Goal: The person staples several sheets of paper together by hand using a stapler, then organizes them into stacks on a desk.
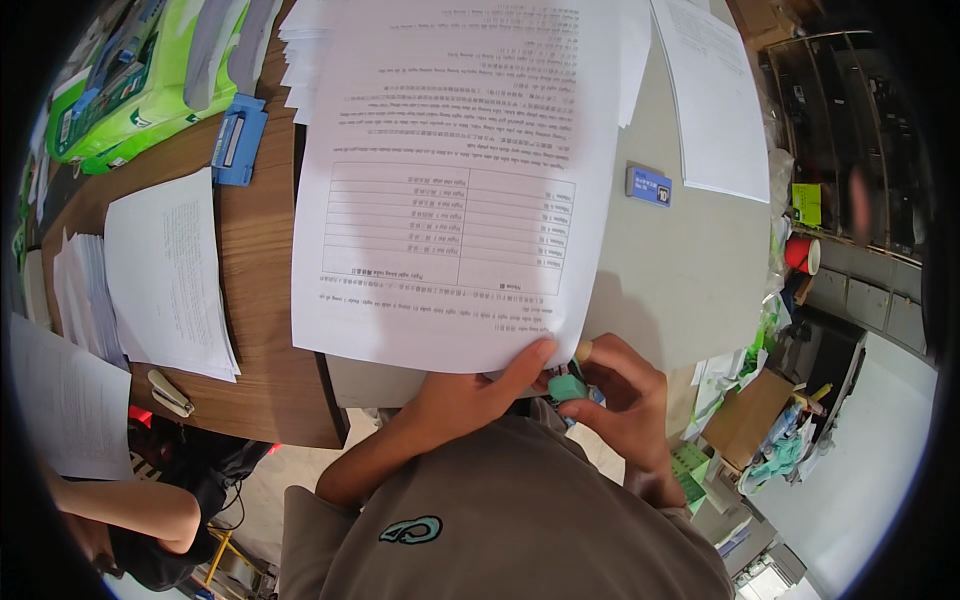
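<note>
Printed paper sheets [450, 315] lie before me, upside down to the camera, with a ruled table on the top page. My left hand [480, 397] grips their near right corner, thumb on top. A small teal stapler [568, 387] is in my right hand [626, 390], at that corner; its jaws are mostly hidden under the paper and fingers, so I cannot tell whether they are pressed together. To the right of the sheets, a small blue box of staples [649, 185] rests on the grey table [690, 285].
Paper stacks lie at the far right [712, 105] and on the wooden desk [262, 300] at left. A beige stapler [171, 394], a blue box [239, 139] and green packages [150, 112] are also left. Another person's arm [135, 510] shows lower left. Cluttered cartons stand right.
</note>
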